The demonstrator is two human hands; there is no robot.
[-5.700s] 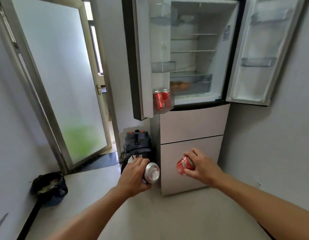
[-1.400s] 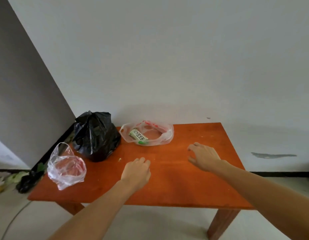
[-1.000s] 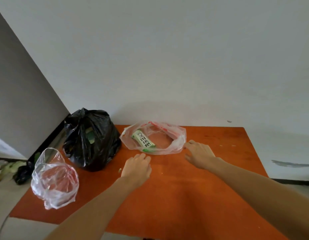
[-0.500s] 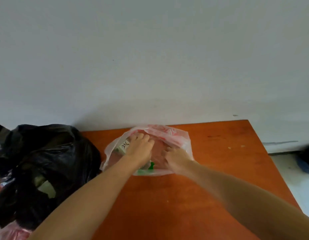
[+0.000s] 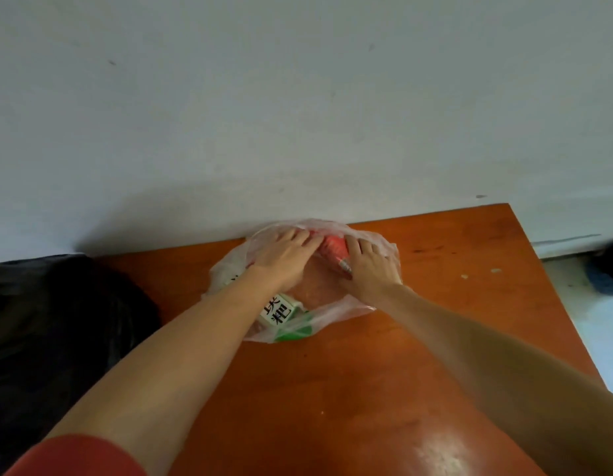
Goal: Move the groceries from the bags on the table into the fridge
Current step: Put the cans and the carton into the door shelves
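Inside the clear bag (image 5: 334,315) at mid-frame, the right hand (image 5: 370,273) gripped a red can (image 5: 332,247) with curled fingers — the left hand (image 5: 281,259) touched it, grip unclear.

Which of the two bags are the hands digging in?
The clear plastic bag by the wall, holding a green-and-white carton and a red can that the right hand grips. The left hand reaches in too; the black bag sits untouched.

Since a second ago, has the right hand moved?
Yes. Against the table, the right hand went from bare wood toward the wall, into the clear bag, round a can.
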